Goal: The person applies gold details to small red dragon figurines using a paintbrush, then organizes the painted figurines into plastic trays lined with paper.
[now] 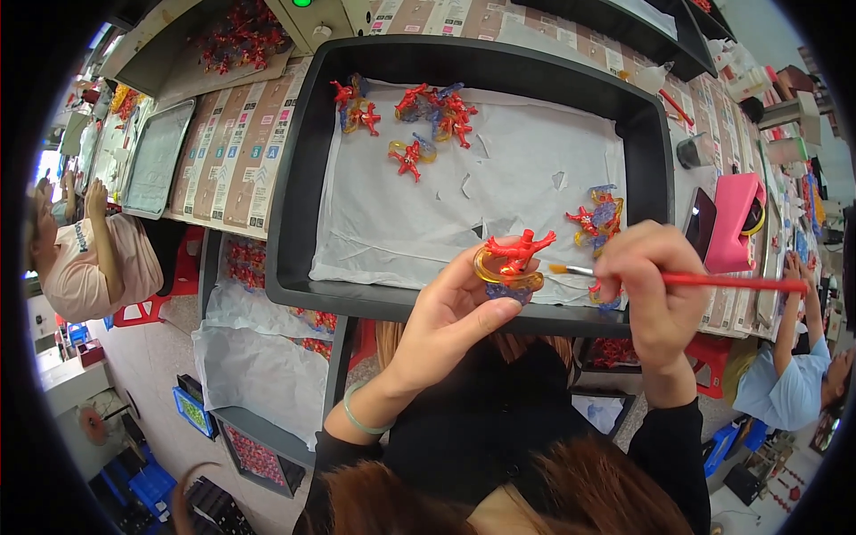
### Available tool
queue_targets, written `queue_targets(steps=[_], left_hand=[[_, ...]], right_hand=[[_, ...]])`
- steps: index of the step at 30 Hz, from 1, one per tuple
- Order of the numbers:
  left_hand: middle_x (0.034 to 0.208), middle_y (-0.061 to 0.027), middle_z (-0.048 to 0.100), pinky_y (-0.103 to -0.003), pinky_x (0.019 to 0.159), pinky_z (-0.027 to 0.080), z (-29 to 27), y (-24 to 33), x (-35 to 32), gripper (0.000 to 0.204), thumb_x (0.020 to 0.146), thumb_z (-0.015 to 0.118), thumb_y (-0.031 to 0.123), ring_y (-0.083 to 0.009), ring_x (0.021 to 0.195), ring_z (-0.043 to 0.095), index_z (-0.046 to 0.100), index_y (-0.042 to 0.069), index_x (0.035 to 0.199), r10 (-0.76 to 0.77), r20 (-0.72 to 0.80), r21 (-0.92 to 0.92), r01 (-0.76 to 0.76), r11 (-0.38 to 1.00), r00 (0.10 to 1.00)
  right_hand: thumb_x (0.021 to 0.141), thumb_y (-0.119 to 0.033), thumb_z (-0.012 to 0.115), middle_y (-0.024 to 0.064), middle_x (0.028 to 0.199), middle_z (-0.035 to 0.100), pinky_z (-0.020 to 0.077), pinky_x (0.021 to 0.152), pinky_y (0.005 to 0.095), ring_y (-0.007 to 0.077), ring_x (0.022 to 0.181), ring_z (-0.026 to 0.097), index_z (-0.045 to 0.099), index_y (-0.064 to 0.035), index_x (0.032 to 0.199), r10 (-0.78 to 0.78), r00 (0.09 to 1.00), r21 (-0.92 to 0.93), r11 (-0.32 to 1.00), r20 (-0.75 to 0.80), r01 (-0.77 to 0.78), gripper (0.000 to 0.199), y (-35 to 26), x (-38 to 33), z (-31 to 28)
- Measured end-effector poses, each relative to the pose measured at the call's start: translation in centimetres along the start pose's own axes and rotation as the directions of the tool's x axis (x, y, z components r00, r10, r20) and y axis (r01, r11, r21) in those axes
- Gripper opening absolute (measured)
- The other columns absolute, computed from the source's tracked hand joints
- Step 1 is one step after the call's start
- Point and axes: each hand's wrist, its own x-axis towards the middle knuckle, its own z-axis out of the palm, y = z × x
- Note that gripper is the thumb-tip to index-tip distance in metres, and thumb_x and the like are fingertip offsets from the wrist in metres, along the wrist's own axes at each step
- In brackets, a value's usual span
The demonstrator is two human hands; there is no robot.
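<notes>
My left hand (450,312) pinches a small red figurine (522,251) by its clear yellow and blue base. The figure stands with its arms spread, above the near edge of a black tray (357,299). In my right hand (654,290) is a thin paintbrush (731,281) with a red handle. Its bristle tip points left and comes close to the figurine; whether it touches, I cannot tell. White paper (526,160) lines the tray. More red figurines with clear coloured parts lie at its far left, such as one figurine (407,160), and at its right.
Right of the tray are a pink tape dispenser (736,223), a dark phone (699,218) and a clear cup (695,150). A metal tray (158,159) lies on the left table. Crates with red parts stand below. Other people sit at left and right.
</notes>
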Motion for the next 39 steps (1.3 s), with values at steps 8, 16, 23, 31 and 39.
queue_targets(steps=[8, 16, 23, 31, 39], left_hand=[[0.117, -0.0113, 0.049, -0.041, 0.096, 0.037, -0.6, 0.1, 0.0, 0.043, 0.091, 0.045, 0.021, -0.0237, 0.109, 0.049, 0.032, 0.004, 0.128, 0.035, -0.016, -0.303, -0.038, 0.952, 0.999], [0.072, -0.0046, 0.051, -0.036, 0.074, 0.044, -1.6, 0.6, 0.9, 0.036, 0.093, 0.038, 0.035, -0.0195, 0.077, 0.052, 0.053, 0.004, 0.084, -0.119, -0.188, -0.462, 0.019, 0.887, 0.975], [0.068, -0.0032, 0.050, -0.026, 0.060, 0.040, -1.6, 0.7, 1.3, 0.018, 0.089, 0.045, 0.018, -0.0133, 0.062, 0.049, 0.054, 0.003, 0.086, -0.016, -0.036, -0.337, 0.003, 0.942, 0.999], [0.074, -0.0024, 0.056, -0.020, 0.054, 0.039, -0.4, 1.4, 1.9, 0.011, 0.080, 0.059, 0.008, -0.0071, 0.061, 0.048, 0.060, 0.003, 0.089, 0.173, -0.153, 0.430, -0.092, 0.898, 0.973], [0.080, -0.0046, 0.060, -0.022, 0.050, 0.043, -0.2, 1.7, 3.0, 0.029, 0.067, 0.070, 0.004, -0.0127, 0.062, 0.053, 0.064, 0.009, 0.095, 0.598, 0.404, 0.838, -0.542, 0.061, 0.692]], right_hand=[[0.085, -0.006, 0.052, 0.0097, 0.072, 0.055, 0.0420, 0.063, 0.0266, 0.0174, 0.064, 0.051, 0.057, 0.0007, 0.086, -0.377, 0.926, -0.608, 0.741, -0.024, 0.286, 0.009, 3.5, 3.5, -5.2], [0.075, -0.003, 0.054, 0.0108, 0.088, 0.055, 0.0414, 0.074, 0.0361, 0.0315, 0.085, 0.050, 0.050, -0.0028, 0.094, 0.246, 0.898, -0.915, 0.272, 0.365, 0.297, 0.020, 8.5, 1.9, -8.3], [0.068, -0.001, 0.059, 0.0120, 0.087, 0.054, 0.0414, 0.075, 0.0353, 0.0303, 0.087, 0.050, 0.049, -0.0022, 0.097, 0.252, 0.907, -0.864, 0.465, 0.337, 0.192, 0.030, 8.2, 2.3, -9.4], [0.076, -0.002, 0.061, 0.0029, 0.076, 0.057, 0.0448, 0.062, 0.0200, 0.0073, 0.070, 0.056, 0.054, 0.0015, 0.103, 0.536, 0.842, 0.030, 0.842, 0.059, -0.538, 0.028, 6.4, 3.2, -7.3], [0.081, -0.008, 0.055, 0.0065, 0.074, 0.059, 0.0468, 0.055, 0.0226, 0.0120, 0.060, 0.057, 0.053, 0.0026, 0.106, 0.681, 0.583, 0.418, 0.419, 0.442, -0.806, 0.027, 3.2, 2.3, -2.2]])
